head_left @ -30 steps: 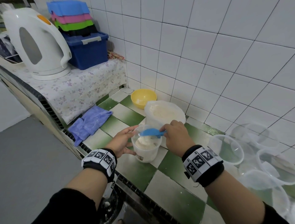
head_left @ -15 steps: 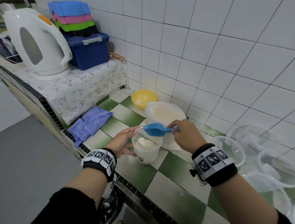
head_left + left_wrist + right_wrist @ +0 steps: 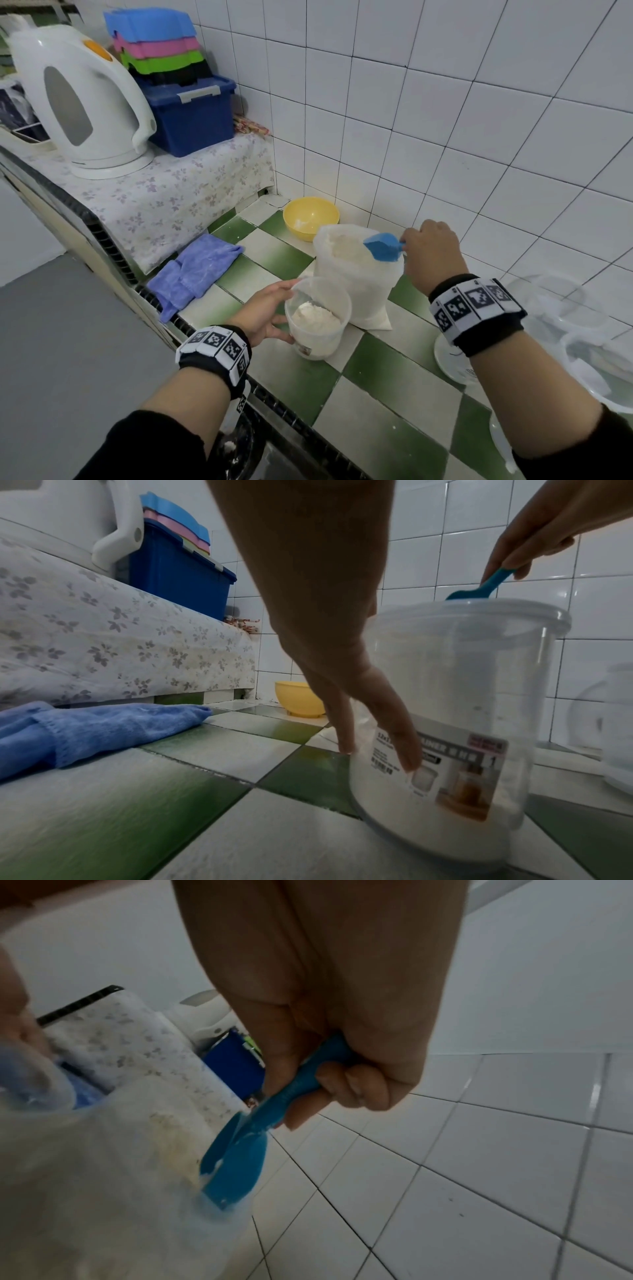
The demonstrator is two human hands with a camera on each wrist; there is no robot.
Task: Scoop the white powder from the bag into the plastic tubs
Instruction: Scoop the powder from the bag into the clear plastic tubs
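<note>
i see white tiled walls [image 3: 445,102] meeting at a far corner, a green-and-white checkered counter [image 3: 376,411] near, grey floor [image 3: 44,342] left.

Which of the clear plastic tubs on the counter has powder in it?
The labelled tub that the left hand touches, in front of the bag. The tubs at far right look empty.

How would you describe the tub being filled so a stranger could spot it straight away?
Start at the green-and-white checkered tile counter and find the clear plastic bag of white powder near the wall. Just in front of it stands a round translucent plastic tub, steadied by the left hand. Unlike the other clear tubs at the right, it holds powder and bears a printed label.
</note>
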